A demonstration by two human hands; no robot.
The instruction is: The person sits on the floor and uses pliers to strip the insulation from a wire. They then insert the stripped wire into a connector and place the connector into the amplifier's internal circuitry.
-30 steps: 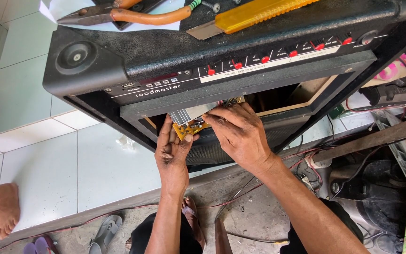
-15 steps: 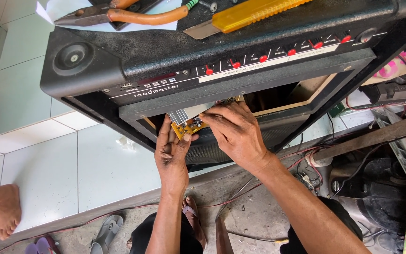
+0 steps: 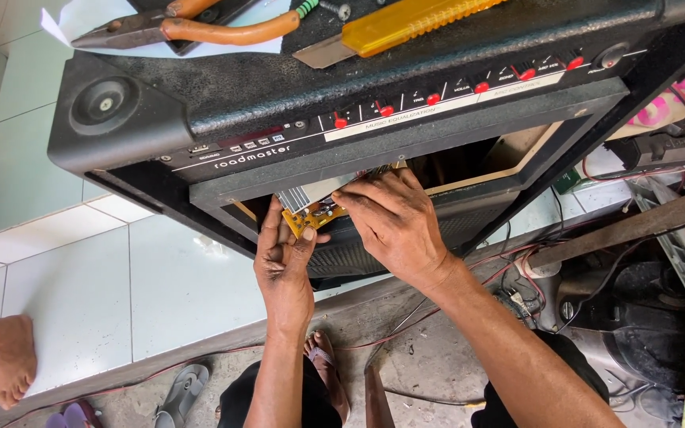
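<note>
Under the front panel of the black amplifier cabinet [image 3: 295, 103], holding a small yellow circuit board [image 3: 311, 215] at the mouth of the opening. Left hand [image 3: 283, 265] pinching its lower corner between thumb and fingers; right hand [image 3: 394, 226] pressing flat fingers on its upper edge. Board only partly inside, half of it showing; seating and fastening apparently not done. Lying unused on top: orange-handled pliers [image 3: 192, 25] and yellow utility knife [image 3: 394, 20].

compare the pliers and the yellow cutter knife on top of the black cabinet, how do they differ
The pliers have orange curved handles and dark metal jaws; the cutter knife is one straight yellow bar with a grey tip. The pliers lie partly on white paper, the knife straight on the black cabinet. Both lie flat, untouched by either hand.
</note>
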